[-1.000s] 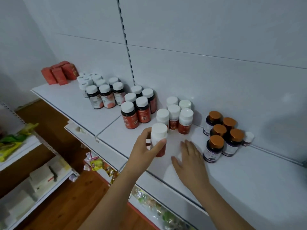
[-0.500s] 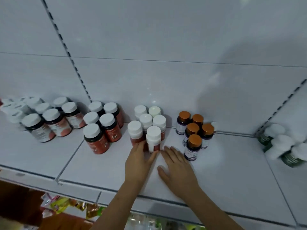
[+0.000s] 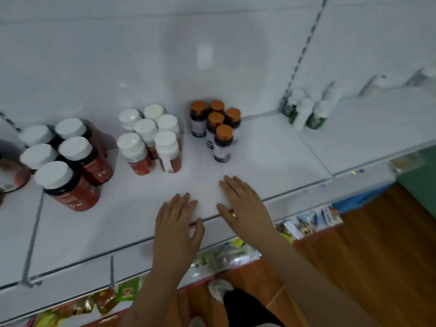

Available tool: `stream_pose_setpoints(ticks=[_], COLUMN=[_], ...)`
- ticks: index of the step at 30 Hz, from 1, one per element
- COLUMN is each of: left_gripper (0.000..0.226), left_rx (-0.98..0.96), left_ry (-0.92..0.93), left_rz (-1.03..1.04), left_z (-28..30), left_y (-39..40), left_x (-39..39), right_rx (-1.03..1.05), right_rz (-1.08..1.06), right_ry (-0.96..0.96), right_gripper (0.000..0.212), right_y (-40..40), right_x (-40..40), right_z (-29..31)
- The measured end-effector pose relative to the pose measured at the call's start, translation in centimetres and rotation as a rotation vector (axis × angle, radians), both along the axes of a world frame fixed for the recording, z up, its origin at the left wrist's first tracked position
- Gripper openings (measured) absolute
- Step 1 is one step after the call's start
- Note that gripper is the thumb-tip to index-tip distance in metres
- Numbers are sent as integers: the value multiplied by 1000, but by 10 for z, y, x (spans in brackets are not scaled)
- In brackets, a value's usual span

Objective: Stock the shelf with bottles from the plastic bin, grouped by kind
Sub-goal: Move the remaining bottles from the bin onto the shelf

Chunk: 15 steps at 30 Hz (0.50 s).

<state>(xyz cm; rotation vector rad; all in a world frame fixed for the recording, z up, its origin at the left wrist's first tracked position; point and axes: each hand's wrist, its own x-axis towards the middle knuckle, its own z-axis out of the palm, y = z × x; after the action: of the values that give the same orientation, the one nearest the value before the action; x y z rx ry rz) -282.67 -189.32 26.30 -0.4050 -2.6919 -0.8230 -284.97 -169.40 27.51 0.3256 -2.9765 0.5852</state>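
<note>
Labels on the red bottles (image 3: pixel 94 168) are too blurred to read.

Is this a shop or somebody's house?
Most likely a shop, maybe a pharmacy. A long white shelf holds many matching bottles grouped by kind, like the orange-capped bottles, and packaged goods sit on the shelf below.

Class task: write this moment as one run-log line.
left hand: open, empty | right hand: open, flat on shelf | small white-capped red bottles: grouped, upright | orange-capped bottles: beside them
</note>
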Motion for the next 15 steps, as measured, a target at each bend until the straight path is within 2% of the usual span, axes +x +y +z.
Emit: stream_pose_setpoints(ticks=[5,11,15], left_gripper=[47,49,52], left_rx=[24,-20,-110], left_ry=[-24,-69,-108], left_rz=[-276,-634,-779], left_z=[-1,0,-1], left_y=[55,147,219], left_x=[19,53,76], right_rx=[-6,-73,-75], right_rz=[-206,-584,-756], right_ry=[-18,-64,-57], right_gripper=[64,80,70], right_y=[57,143,212], right_x=[60,136,188], right_z=[1,23,33])
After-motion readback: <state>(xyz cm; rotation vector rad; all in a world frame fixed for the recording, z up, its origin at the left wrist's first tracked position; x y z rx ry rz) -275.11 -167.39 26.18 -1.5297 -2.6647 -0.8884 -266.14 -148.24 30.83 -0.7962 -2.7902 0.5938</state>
